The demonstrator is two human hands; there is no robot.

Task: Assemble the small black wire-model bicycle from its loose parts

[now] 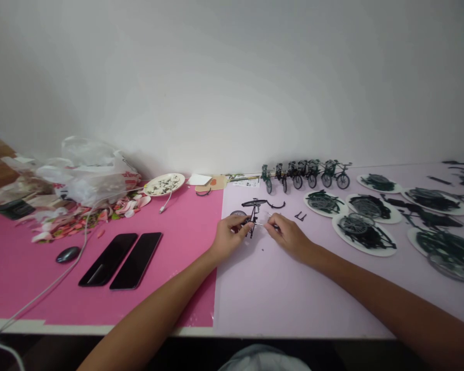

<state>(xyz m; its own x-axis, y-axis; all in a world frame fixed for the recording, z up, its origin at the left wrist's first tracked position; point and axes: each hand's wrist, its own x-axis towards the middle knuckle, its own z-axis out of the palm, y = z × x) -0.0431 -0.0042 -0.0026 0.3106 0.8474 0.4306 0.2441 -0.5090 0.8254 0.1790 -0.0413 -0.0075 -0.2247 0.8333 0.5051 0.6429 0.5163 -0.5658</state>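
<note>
A small dark model bicycle frame (254,211) is pinched in my left hand (231,234), over the lilac part of the table. One wheel (238,213) shows just behind the fingers. My right hand (288,234) is closed on a thin metal tool (259,224), whose tip reaches the frame beside my left thumb. A curved black part (277,204) lies behind my right hand, and a small forked black piece (300,216) lies to its right. Fine details between the fingers are too small to tell.
Assembled model bicycles (312,175) stand along the wall. Plates of dark parts (365,252) fill the right side. At left are two phones (136,261), a mouse (68,254), a cable, plastic bags (95,175), colourful scraps and a plate (150,191).
</note>
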